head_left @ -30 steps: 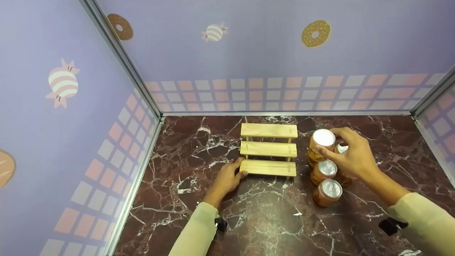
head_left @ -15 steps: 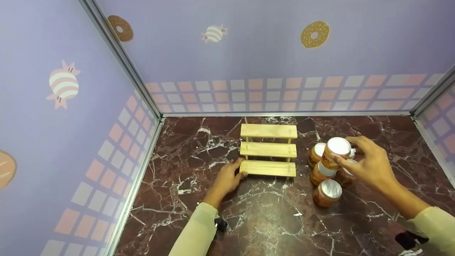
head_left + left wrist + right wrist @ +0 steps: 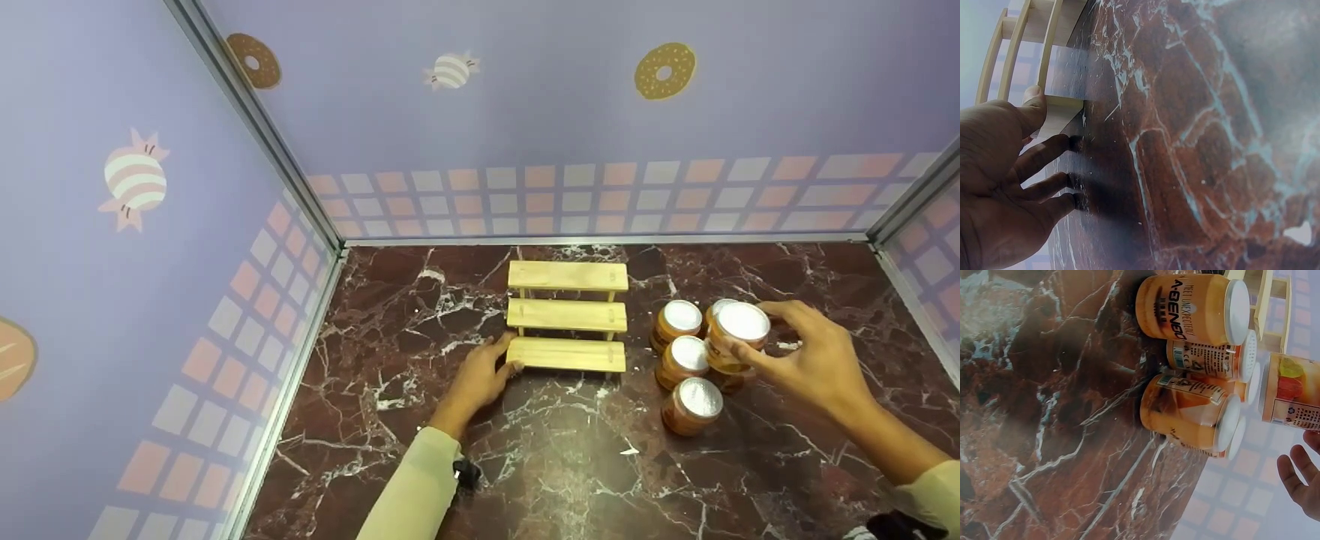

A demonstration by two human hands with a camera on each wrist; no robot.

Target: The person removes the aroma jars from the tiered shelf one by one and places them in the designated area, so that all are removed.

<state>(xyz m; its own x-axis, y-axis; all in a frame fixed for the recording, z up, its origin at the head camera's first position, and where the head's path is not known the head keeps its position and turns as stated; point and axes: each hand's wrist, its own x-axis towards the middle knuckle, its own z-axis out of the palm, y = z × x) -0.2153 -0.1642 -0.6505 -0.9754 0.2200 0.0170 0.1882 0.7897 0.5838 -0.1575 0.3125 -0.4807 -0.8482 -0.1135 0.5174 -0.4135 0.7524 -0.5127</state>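
In the head view, my right hand (image 3: 814, 360) grips an orange, labelled jar (image 3: 742, 321) with a white lid between thumb and fingers. It is raised above the right side of a cluster of similar jars (image 3: 684, 361), partly hiding those beneath. The right wrist view shows the held jar (image 3: 1294, 391) apart from the lids below it. My left hand (image 3: 478, 377) holds the left end of the lowest step of a three-step wooden stand (image 3: 566, 315). Seen from the left wrist, the thumb (image 3: 1033, 107) presses the step's edge, while the other fingers reach down toward the tabletop.
The dark red marbled tabletop (image 3: 375, 442) has a small white scrap (image 3: 628, 451) near the front. Patterned walls (image 3: 540, 199) close off the back and both sides. Between the stand and the jars lies a narrow strip of tabletop.
My right hand has carried the jar rightward and toward me, from above the back left jar to above the right side of the cluster. My left hand and the stand have stayed put.
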